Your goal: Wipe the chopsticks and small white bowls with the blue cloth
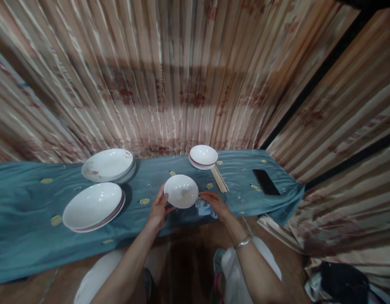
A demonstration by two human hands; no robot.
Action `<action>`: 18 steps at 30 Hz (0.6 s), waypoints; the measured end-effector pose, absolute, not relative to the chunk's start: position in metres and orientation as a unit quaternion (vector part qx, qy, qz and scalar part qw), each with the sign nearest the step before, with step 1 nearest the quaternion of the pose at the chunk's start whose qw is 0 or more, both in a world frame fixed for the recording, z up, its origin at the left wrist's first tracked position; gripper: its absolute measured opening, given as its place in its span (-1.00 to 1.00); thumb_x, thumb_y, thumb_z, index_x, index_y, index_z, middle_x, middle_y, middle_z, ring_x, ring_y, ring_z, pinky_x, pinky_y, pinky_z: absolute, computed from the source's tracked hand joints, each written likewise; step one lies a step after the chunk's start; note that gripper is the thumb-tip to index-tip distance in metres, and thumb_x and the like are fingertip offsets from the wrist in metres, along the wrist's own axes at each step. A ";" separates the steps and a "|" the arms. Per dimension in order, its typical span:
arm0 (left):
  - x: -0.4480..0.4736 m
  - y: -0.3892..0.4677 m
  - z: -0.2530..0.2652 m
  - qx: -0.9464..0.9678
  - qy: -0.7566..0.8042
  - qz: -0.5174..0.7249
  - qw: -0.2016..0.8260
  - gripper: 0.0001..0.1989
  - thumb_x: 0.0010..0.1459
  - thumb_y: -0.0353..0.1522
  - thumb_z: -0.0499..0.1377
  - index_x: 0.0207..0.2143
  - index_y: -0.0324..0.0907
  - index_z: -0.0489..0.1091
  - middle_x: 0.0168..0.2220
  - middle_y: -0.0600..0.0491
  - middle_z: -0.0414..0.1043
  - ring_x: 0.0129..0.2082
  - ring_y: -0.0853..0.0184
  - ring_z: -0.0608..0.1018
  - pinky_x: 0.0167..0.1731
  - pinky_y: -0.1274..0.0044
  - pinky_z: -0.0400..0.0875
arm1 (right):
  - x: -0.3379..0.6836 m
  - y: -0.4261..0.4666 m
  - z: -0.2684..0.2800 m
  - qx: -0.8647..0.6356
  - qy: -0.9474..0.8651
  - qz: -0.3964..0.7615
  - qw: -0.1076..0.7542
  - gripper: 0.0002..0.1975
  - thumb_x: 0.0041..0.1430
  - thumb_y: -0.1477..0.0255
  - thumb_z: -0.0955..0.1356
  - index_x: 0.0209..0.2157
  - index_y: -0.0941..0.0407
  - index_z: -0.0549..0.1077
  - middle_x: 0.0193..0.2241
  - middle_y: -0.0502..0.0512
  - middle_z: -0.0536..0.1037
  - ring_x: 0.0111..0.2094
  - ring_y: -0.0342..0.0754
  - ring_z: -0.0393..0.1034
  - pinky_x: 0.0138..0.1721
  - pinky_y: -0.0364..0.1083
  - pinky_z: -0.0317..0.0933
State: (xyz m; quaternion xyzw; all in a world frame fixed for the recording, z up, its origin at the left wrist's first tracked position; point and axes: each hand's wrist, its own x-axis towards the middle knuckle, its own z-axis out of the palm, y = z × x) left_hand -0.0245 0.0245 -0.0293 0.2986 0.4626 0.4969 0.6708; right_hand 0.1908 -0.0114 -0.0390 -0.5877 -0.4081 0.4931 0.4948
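A small white bowl (181, 191) is held up over the front of the table, its inside facing me. My left hand (157, 207) grips its left rim, thumb on the inner edge and fingers beneath. At the opposite rim is my right hand (216, 204), closed on a light blue cloth (205, 207) that hangs below the fingers and touches the bowl's right side. Behind it stands a stack of small bowls (203, 156), with chopsticks (219, 179) lying just in front of that stack.
To the left are stacked large plates (108, 164) and stacked large white bowls (93, 204). A black phone (266, 182) lies at the right on the blue-green tablecloth (27, 215). Pleated curtains (182, 84) hang behind the table, and a dark pole (321, 74) slants down at the right.
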 end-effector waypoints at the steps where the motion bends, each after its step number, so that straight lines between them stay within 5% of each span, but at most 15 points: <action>1: -0.025 0.024 -0.030 0.303 0.463 0.494 0.671 -0.34 0.02 -0.27 0.27 0.20 0.00 0.25 0.04 -0.04 0.45 -0.19 0.22 0.58 -0.30 0.37 0.56 | 0.194 -0.012 -0.039 -0.599 -0.428 0.471 0.486 -0.70 -0.12 0.24 0.39 -0.38 0.14 0.60 -0.51 0.03 0.57 -0.49 -0.13 0.35 -0.44 -0.16 0.19; 9: -0.024 0.021 -0.032 0.337 0.464 0.476 0.667 -0.28 -0.04 -0.22 0.33 0.21 -0.04 0.26 0.00 -0.07 0.46 -0.07 0.15 0.52 -0.30 0.41 0.55 | 0.195 -0.016 -0.024 -0.689 -0.530 0.189 0.455 -0.62 0.18 0.22 0.23 -0.12 0.14 0.50 -0.46 0.04 0.56 -0.49 -0.09 0.38 -0.38 -0.11 0.26; 14: -0.018 0.022 -0.029 0.344 0.480 0.473 0.655 -0.33 -0.04 -0.23 0.34 0.15 -0.11 0.33 0.03 -0.11 0.45 0.04 0.06 0.46 -0.26 0.40 0.55 | 0.170 0.000 -0.015 -0.644 -0.645 0.076 0.404 -0.64 0.28 0.31 0.21 0.03 0.15 0.39 -0.10 0.22 0.54 -0.09 0.04 0.43 -0.04 0.02 0.30; 18: -0.013 0.023 -0.027 0.349 0.484 0.473 0.648 -0.50 -0.02 -0.22 0.31 0.00 -0.17 0.46 0.08 -0.12 0.43 0.10 0.00 0.42 -0.24 0.36 0.55 | 0.161 0.015 -0.021 -0.585 -0.762 0.046 0.275 -0.63 0.25 0.38 0.28 0.07 0.18 0.37 0.02 0.30 0.46 0.05 0.09 0.32 0.10 0.08 0.21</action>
